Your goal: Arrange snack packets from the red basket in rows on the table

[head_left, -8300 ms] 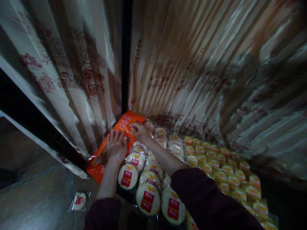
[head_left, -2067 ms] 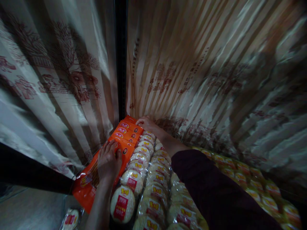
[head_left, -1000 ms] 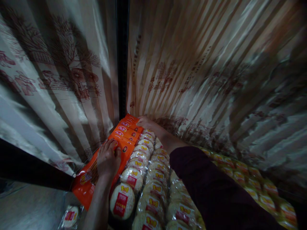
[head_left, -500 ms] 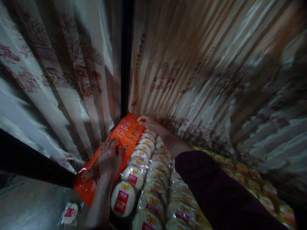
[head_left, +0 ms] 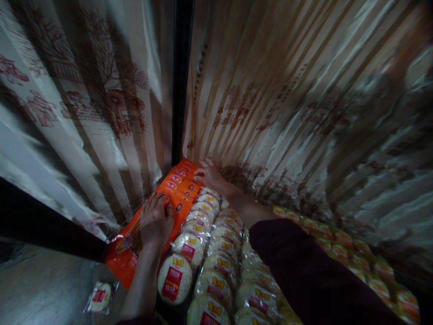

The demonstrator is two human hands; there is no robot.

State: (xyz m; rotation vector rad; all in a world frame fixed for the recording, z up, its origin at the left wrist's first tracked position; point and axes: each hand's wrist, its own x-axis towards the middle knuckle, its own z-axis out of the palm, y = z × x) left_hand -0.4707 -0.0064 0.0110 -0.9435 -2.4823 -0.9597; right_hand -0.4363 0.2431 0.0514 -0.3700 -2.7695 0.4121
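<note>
My left hand [head_left: 154, 221] lies flat, fingers stretched out, on a stack of orange snack packets [head_left: 176, 186] at the shelf's left end. My right hand [head_left: 210, 173] reaches to the far end of the same orange stack, its fingertips curled against the packets' top edge; I cannot make out a firm grip. Rows of round white rice-cracker packs [head_left: 176, 277] with red labels lie right beside the orange stack, under my right forearm in its dark sleeve [head_left: 304, 275].
Striped cream packages with brown prints [head_left: 270, 90] hang close above the shelf. A black upright post [head_left: 181, 81] stands behind the orange stack. Yellow-labelled packs [head_left: 372, 266] fill the right. One cracker pack [head_left: 99, 295] lies on the floor at lower left.
Over the last second both hands stay on the orange stack; the right hand has shifted slightly up along its far end. The view has tilted a little.
</note>
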